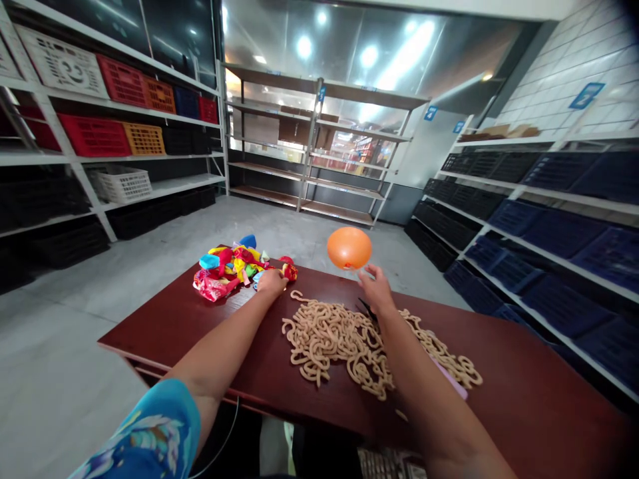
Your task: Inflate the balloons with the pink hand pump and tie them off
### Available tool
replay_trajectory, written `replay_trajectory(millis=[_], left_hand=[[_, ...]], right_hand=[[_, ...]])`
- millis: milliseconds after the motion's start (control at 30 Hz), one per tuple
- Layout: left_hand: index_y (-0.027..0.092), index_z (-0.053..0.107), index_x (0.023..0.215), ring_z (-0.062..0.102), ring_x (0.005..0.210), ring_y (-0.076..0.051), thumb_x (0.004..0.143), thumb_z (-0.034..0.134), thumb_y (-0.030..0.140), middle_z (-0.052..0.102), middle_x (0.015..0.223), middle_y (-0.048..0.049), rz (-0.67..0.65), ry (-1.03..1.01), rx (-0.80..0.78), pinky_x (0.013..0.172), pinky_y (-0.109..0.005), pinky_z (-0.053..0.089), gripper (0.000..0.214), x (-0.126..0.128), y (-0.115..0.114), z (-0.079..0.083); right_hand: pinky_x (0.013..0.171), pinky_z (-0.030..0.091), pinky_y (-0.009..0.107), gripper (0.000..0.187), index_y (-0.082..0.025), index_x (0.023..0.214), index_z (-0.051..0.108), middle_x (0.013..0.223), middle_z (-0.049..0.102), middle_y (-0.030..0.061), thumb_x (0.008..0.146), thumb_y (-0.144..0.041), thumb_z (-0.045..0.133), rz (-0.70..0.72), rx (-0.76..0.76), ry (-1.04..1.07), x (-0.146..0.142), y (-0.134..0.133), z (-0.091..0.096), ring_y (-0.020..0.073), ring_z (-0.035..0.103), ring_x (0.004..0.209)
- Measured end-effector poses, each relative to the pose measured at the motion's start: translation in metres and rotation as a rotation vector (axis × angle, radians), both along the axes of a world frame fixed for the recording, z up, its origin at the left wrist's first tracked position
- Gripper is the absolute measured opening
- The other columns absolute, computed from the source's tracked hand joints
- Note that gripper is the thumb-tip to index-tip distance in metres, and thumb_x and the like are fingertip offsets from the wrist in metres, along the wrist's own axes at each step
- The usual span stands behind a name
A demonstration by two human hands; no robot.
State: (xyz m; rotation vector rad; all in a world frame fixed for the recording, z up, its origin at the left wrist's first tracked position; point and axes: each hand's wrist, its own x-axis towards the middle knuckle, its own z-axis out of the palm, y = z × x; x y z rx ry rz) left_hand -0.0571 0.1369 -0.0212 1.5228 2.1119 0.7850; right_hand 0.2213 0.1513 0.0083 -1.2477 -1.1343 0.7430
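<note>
An inflated orange balloon [349, 247], knot downward, hangs over the table's far edge. My right hand [377, 287] is just right of its knot, thumb and fingers apart; a gap seems to separate them from the balloon. My left hand [273, 283] rests with curled fingers at the right side of a pile of limp, multicoloured balloons [234, 263]; its fingertips and anything in them are hidden. A heap of tan, rope-like curled pieces [334, 336] lies between my arms and continues beyond my right forearm. A black tool [366, 308], partly covered, sits by my right wrist.
The dark red table [200, 332] spans the front. A flat pink object [452, 380] lies partly under the tan pieces. Shelves with red crates [94, 136] stand left, racks with dark blue crates [534, 263] stand right, and a metal rack [309, 146] stands at the back.
</note>
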Motion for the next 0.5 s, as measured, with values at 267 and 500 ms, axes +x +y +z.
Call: replay_trajectory(millis=[267, 500], left_hand=[[0.012, 0.058, 0.069, 0.053, 0.056, -0.010, 0.075, 0.057, 0.023, 0.056, 0.056, -0.0026, 0.159, -0.950, -0.041, 0.053, -0.021, 0.040, 0.013, -0.019, -0.005, 0.021], [0.010, 0.057, 0.082, 0.061, 0.064, -0.012, 0.083, 0.047, 0.011, 0.063, 0.073, -0.0075, 0.136, -1.663, -0.087, 0.058, -0.023, 0.052, 0.010, -0.024, -0.046, 0.017]], right_hand=[[0.083, 0.041, 0.040, 0.037, -0.019, 0.101, 0.059, 0.101, 0.061, 0.0109, 0.068, -0.037, 0.060, 0.013, 0.034, -0.955, 0.061, -0.071, 0.001, 0.0250, 0.056, 0.094], [0.077, 0.039, 0.041, 0.053, -0.019, 0.107, 0.056, 0.110, 0.056, 0.0142, 0.069, -0.055, 0.054, -0.166, -0.448, -1.424, 0.113, -0.147, 0.000, 0.0323, 0.054, 0.096]])
